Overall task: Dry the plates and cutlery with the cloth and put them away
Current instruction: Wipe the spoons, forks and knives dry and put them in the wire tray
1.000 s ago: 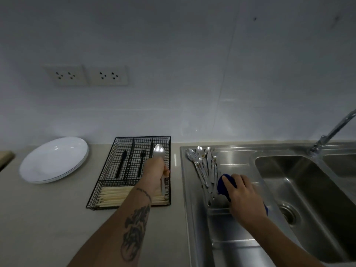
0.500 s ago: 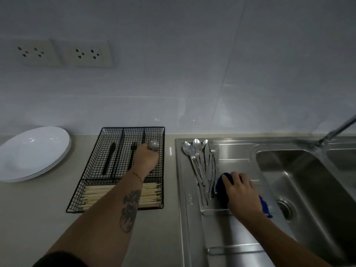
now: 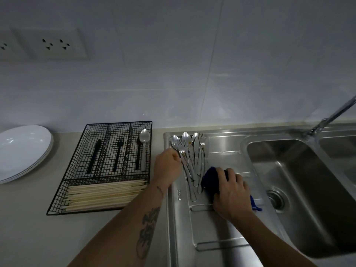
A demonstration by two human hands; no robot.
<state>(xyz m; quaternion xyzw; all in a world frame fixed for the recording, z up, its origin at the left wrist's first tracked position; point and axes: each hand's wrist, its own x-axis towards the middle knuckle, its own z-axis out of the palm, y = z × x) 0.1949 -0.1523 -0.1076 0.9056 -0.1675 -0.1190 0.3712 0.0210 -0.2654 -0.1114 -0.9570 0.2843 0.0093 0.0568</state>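
Observation:
A silver spoon (image 3: 144, 145) lies in the right compartment of the black wire cutlery tray (image 3: 81, 157), beside black cutlery. A bunch of silver spoons, forks and a knife (image 3: 190, 155) lies on the steel draining board (image 3: 217, 228). My left hand (image 3: 167, 166) is at the left edge of that bunch, fingertips touching a spoon handle, fingers curled. My right hand (image 3: 232, 193) rests on the draining board, closed on the dark blue cloth (image 3: 210, 180). White plates (image 3: 21, 151) are stacked at the far left of the counter.
Pale chopsticks (image 3: 104, 195) fill the tray's front compartment. The sink basin (image 3: 308, 189) with its drain lies to the right, and a tap (image 3: 331, 116) rises behind it. Wall sockets (image 3: 55, 44) sit above the counter, with tiled wall behind.
My left hand has let go of the silver spoon in the tray and moved right to the cutlery bunch on the draining board. The right hand has stayed on the cloth.

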